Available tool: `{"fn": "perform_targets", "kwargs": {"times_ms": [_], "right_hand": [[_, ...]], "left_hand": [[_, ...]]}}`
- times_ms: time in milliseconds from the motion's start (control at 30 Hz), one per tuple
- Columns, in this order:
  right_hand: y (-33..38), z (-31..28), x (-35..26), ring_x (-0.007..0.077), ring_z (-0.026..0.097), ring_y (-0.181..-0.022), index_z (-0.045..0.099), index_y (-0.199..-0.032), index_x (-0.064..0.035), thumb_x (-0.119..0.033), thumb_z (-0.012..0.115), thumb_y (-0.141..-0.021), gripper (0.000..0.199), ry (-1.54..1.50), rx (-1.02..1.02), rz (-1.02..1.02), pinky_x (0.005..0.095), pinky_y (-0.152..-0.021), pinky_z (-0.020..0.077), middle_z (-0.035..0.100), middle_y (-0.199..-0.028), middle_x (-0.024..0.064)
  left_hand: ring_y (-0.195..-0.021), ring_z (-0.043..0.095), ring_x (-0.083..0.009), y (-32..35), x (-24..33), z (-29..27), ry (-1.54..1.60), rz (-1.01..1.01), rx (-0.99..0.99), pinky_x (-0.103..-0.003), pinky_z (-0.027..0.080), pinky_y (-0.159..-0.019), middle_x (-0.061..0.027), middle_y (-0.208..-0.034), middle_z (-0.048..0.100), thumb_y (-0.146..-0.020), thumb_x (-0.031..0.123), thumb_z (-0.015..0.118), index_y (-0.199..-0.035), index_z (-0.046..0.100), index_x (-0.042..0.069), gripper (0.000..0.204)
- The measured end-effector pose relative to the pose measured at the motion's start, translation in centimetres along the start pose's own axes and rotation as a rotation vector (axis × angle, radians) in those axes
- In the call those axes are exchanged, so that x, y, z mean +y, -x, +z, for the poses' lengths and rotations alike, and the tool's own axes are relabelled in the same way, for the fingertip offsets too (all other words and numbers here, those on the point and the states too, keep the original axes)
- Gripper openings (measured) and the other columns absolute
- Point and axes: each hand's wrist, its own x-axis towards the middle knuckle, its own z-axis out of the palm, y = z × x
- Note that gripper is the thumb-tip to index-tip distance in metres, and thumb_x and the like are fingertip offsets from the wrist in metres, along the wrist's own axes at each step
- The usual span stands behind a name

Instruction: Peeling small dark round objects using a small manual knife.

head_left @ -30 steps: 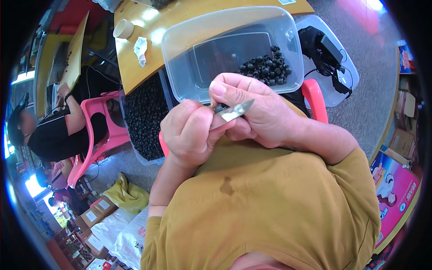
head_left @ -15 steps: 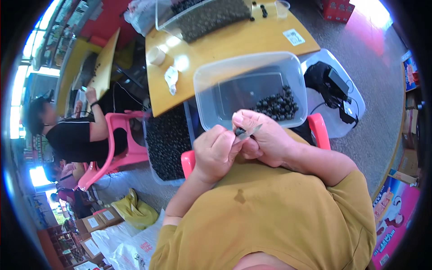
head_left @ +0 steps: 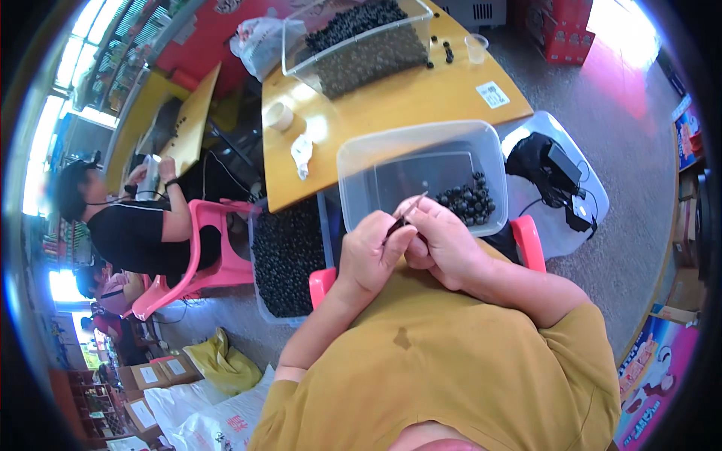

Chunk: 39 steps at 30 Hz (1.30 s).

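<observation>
Both of my hands are close together in front of my chest, at the near rim of a clear plastic tub (head_left: 353, 180). My left hand (head_left: 368, 255) is closed around a small knife (head_left: 411, 210), whose thin blade points up and to the right. Facing it, my right hand (head_left: 445, 246) is closed, thumb and fingers pinched by the blade. A small dark round piece is held there, mostly hidden by the fingers now. Similar black, nut-like pieces (head_left: 468, 204) lie heaped in the tub's right side.
A wooden table (head_left: 376, 116) bears a large bin (head_left: 368, 64) of black pieces, a cup (head_left: 278, 116) and crumpled tissue (head_left: 301, 154). Another full bin (head_left: 289, 259) stands on the floor at left. A person (head_left: 139, 218) sits beyond it. Cables and an adapter (head_left: 560, 165) lie on a lid at right.
The view has shifted, so tables and tubs sit lower. My hands have turned the knife, and its blade shows thinner. The seated person's hands have come together.
</observation>
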Motion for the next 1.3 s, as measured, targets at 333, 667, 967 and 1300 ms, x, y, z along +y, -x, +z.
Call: {"fn": "perform_targets", "kwargs": {"times_ms": [333, 667, 967, 1300], "right_hand": [[0.1, 0.5, -1.3, 0.0016, 0.033, -0.043, 0.05, -0.093, -0.0084, -0.026, 0.047, -0.091, 0.018, 0.044, -0.149, 0.022, 0.0169, -0.038, 0.0212, 0.043, -0.056, -0.0049], [0.5, 0.0, -0.2, 0.001, 0.034, -0.048, 0.05, -0.093, -0.0063, -0.027, 0.047, -0.091, 0.021, 0.092, -0.241, -0.046, 0.0168, -0.042, 0.0242, 0.047, -0.066, -0.0041], [-0.2, -0.5, -0.9, 0.0015, 0.034, -0.047, 0.05, -0.093, -0.0072, -0.023, 0.044, -0.092, 0.017, 0.032, -0.25, -0.051, 0.0171, -0.04, 0.0223, 0.044, -0.062, -0.0041], [-1.1, -1.5, -1.2, 0.0054, 0.04, -0.053, 0.046, -0.097, -0.0064, -0.025, 0.045, -0.091, 0.019, 0.221, 0.071, -0.139, 0.0183, -0.046, 0.0341, 0.045, -0.069, -0.0021]], "left_hand": [[-0.043, 0.044, -0.0186, 0.0, 0.2, -0.5, -0.188, 0.457, 0.183, -0.029, 0.034, -0.037, -0.0035, -0.055, 0.042, -0.064, 0.019, 0.074, -0.061, 0.046, 0.007, 0.031], [-0.042, 0.041, -0.0188, 0.9, 0.2, -0.5, -0.324, 0.444, 0.16, -0.029, 0.035, -0.036, -0.0043, -0.056, 0.041, -0.067, 0.027, 0.073, -0.065, 0.047, 0.005, 0.034], [-0.047, 0.043, -0.0186, 0.0, 0.7, -0.2, -0.177, 0.269, 0.189, -0.028, 0.035, -0.04, -0.0053, -0.059, 0.044, -0.071, 0.019, 0.071, -0.067, 0.048, 0.005, 0.028], [-0.055, 0.043, -0.0002, -3.6, -0.8, -0.6, 0.326, -0.482, -0.12, -0.015, 0.034, -0.048, 0.0059, -0.066, 0.046, -0.085, 0.028, 0.057, -0.095, 0.052, 0.002, 0.029]]}}
